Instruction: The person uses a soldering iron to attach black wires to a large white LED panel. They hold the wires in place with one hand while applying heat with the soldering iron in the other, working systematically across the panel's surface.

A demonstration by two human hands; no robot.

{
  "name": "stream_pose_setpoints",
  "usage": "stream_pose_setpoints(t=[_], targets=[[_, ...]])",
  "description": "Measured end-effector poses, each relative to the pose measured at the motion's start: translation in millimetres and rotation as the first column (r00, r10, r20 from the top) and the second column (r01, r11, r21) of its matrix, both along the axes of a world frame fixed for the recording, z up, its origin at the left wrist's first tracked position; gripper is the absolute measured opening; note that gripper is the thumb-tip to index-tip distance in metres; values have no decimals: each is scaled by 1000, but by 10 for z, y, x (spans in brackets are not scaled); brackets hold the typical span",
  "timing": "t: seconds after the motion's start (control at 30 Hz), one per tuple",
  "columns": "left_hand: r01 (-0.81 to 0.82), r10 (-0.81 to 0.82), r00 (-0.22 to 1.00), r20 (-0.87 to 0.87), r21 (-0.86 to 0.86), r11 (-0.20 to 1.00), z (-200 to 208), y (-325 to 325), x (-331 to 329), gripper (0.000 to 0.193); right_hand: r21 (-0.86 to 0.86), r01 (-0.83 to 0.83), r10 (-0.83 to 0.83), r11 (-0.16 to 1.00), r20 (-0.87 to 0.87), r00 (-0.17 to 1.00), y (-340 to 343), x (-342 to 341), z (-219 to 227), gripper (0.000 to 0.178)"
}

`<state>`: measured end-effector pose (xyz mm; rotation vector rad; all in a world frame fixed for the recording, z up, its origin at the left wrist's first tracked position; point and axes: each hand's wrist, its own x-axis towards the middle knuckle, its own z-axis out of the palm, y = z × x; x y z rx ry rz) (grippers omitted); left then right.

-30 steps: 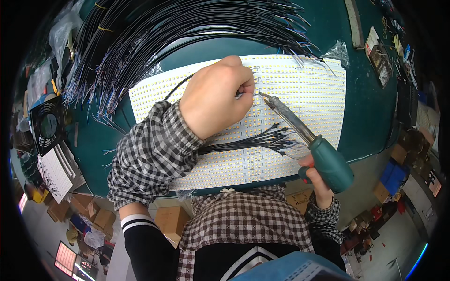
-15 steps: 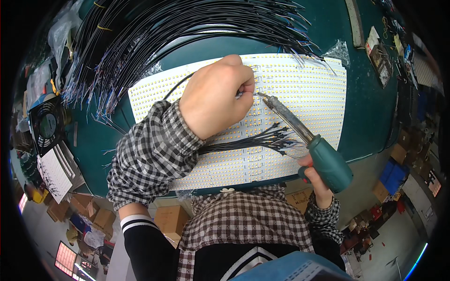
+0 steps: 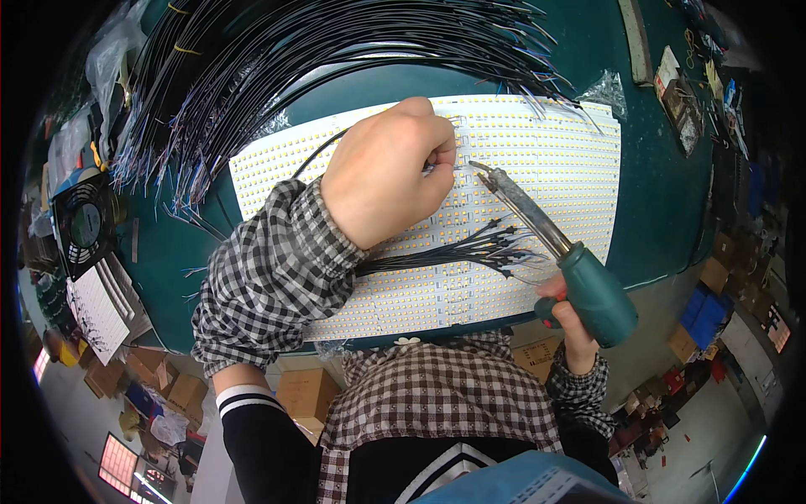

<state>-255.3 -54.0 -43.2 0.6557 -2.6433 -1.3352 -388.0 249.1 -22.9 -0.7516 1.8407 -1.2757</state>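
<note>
My left hand (image 3: 390, 172) is closed in a pinch over a white LED board panel (image 3: 546, 160) dotted with rows of small yellow chips. A black cable (image 3: 317, 158) runs under this hand, and a dark bit of it shows between the fingers; its end is hidden. My right hand (image 3: 575, 332) grips the green handle of a soldering gun (image 3: 596, 294). Its long metal barrel slants up-left, and its thin tip stands just right of my left fingertips, over the panel's middle seam. Whether the tip touches the panel I cannot tell. Below my left hand, a bunch of short black cables (image 3: 437, 259) lies across the panel.
A large bundle of black cables (image 3: 336, 42) with bared coloured ends arcs across the back of the green table (image 3: 663, 210). At the left are a small black fan (image 3: 84, 220) and white papers (image 3: 105, 307). Tools and a small box (image 3: 678, 105) lie far right.
The soldering gun has shifted slightly to the right, its tip drawing away from my left fingertips. My left hand has stayed in place.
</note>
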Motion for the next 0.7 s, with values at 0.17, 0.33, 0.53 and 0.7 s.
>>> stream_pose_setpoints(t=[0.17,0.33,0.53,0.7], targets=[[-5,5,1000,-5,-1,1000,-6,5,4,6,13,6,-7,1000,26,1000,-22,19,-20,56],[2,-2,1000,4,0,1000,-4,0,-1,6,45,-4,5,999,-2,1000,12,21,-22,58],[0,0,1000,0,1,1000,-6,1,-2,6,19,-16,17,1000,-40,999,-1,28,-41,58],[2,-2,1000,-6,-9,1000,-7,5,-7,6,33,-5,7,999,-47,999,7,31,-53,58]])
